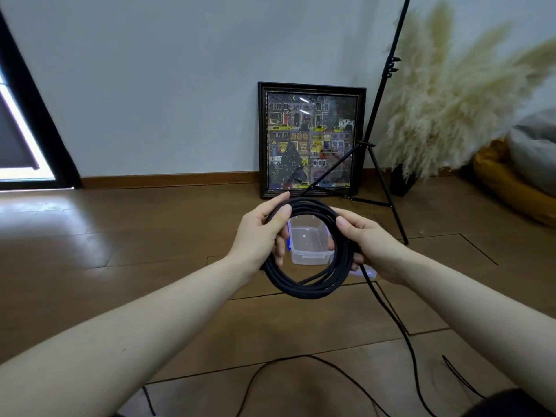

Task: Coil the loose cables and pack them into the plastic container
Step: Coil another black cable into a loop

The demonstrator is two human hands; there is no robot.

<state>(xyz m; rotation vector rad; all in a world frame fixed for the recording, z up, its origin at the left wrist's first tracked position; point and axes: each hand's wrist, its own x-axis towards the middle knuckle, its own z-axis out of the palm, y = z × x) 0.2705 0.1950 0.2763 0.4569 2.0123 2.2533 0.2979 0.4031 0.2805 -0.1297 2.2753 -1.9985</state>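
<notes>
A black cable coil (304, 288) of several loops hangs in the air in front of me. My left hand (261, 233) grips its upper left side, thumb over the strands. My right hand (365, 240) grips its right side. From the right hand a loose tail of the same cable (400, 329) drops to the wooden floor and runs toward me. Behind the coil, a clear plastic container (310, 255) stands open on the floor, with nothing visible inside. Its lid (368, 273) lies partly hidden under my right hand.
Thin black cable (301, 356) loops lie on the floor near me. A framed picture (311, 139) leans on the wall behind the container. A black tripod stand (382, 164) and a vase of pampas grass (445, 109) stand right. A yellow cushion (505, 188) lies far right.
</notes>
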